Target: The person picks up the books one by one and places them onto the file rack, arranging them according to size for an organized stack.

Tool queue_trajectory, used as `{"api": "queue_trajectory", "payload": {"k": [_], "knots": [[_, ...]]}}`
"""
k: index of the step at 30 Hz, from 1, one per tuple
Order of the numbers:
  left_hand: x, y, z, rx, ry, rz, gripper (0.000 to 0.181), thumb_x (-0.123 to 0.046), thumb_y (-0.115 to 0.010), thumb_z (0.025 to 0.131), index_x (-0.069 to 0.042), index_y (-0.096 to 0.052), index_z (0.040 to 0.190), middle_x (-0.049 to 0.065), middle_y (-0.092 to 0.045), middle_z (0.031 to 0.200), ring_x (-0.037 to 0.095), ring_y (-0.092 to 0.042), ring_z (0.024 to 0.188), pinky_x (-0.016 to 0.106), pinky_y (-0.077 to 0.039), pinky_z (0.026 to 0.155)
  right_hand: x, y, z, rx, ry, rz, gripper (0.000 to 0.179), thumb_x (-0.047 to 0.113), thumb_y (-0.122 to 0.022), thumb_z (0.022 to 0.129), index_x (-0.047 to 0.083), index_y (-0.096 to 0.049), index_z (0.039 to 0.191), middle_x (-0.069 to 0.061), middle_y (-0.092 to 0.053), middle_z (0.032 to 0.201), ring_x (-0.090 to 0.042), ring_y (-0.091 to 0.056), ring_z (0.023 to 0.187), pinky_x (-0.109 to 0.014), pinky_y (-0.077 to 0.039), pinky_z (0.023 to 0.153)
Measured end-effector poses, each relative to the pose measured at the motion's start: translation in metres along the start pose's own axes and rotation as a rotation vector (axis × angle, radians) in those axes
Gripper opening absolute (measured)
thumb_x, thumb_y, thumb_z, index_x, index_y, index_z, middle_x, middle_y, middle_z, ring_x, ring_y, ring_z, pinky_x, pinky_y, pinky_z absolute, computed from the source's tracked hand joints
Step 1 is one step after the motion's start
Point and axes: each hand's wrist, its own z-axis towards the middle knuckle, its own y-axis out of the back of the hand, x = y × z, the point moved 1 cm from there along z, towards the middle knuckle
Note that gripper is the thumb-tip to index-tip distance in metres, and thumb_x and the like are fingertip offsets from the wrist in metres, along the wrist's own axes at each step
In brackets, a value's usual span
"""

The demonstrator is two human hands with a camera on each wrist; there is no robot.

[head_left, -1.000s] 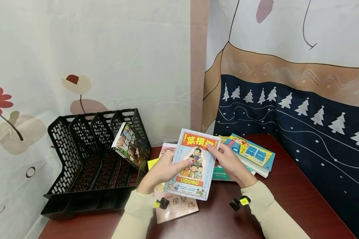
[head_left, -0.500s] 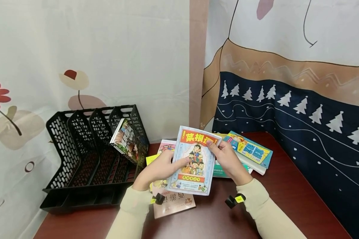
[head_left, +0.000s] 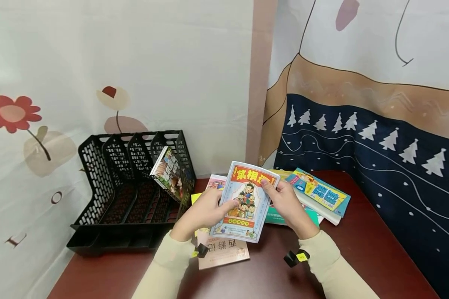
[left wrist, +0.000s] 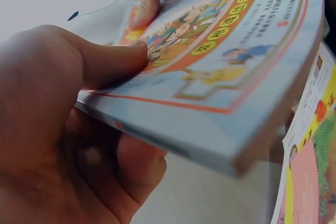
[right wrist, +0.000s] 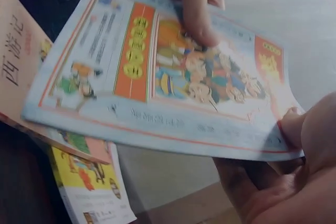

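Observation:
A light-blue paperback book (head_left: 250,224) with a red title band and cartoon figures is held up between both hands. My left hand (head_left: 203,211) pinches its left edge, thumb across the cover and fingers beneath, as the left wrist view shows. At the upper right edge, my right hand (head_left: 287,204) grips the book with the thumb on top. The cover bows slightly near its top. Below it, a pinkish book (head_left: 224,254) lies on the table, partly hidden by the held one. In the right wrist view, a yellow-and-white book (right wrist: 97,182) shows under the pinkish one.
On the left stands a black divided file rack (head_left: 131,230), with a picture-covered book (head_left: 170,174) leaning in its rightmost slot. Blue-and-yellow books (head_left: 323,193) and a green book (head_left: 277,216) lie behind my right hand on the dark red table (head_left: 370,249). Printed curtains hang behind.
The head view has shifted, so the rack and books appear farther right. Both hands keep their hold on the light-blue book, which now tilts and bends a little more.

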Motion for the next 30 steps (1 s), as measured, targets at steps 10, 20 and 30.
{"api": "queue_trajectory", "payload": {"k": [10,20,30], "knots": [[0.017,0.038,-0.032,-0.134,-0.021,0.030,0.026,-0.034,-0.071,0.109,-0.011,-0.083,0.113,0.007,-0.086,0.099,0.011,-0.079,0.078,0.030,-0.065,0.069,-0.002,-0.032,-0.004,0.279,0.063,-0.062,0.045,0.030,-0.052,0.119,0.002,-0.055,0.155,-0.026,-0.077,0.130,-0.023,-0.081,0.099,-0.040,-0.069,0.090],[0.033,0.093,-0.072,-0.415,0.036,0.171,0.033,-0.036,-0.071,0.109,-0.006,-0.083,0.113,0.014,-0.085,0.100,0.017,-0.081,0.078,0.031,-0.064,0.065,-0.009,-0.116,0.004,0.353,0.101,-0.088,0.041,0.025,-0.051,0.119,0.002,-0.062,0.152,-0.023,-0.078,0.129,-0.034,-0.082,0.100,-0.047,-0.068,0.090],[0.035,0.149,-0.118,-0.835,0.159,0.308,0.045,-0.042,-0.069,0.109,0.001,-0.081,0.110,0.026,-0.083,0.098,0.033,-0.080,0.079,0.019,-0.051,0.059,-0.009,-0.193,0.014,0.376,0.073,-0.343,0.061,0.048,-0.061,0.113,0.013,-0.055,0.163,-0.010,-0.074,0.147,-0.023,-0.082,0.106,-0.050,-0.060,0.108]]}}
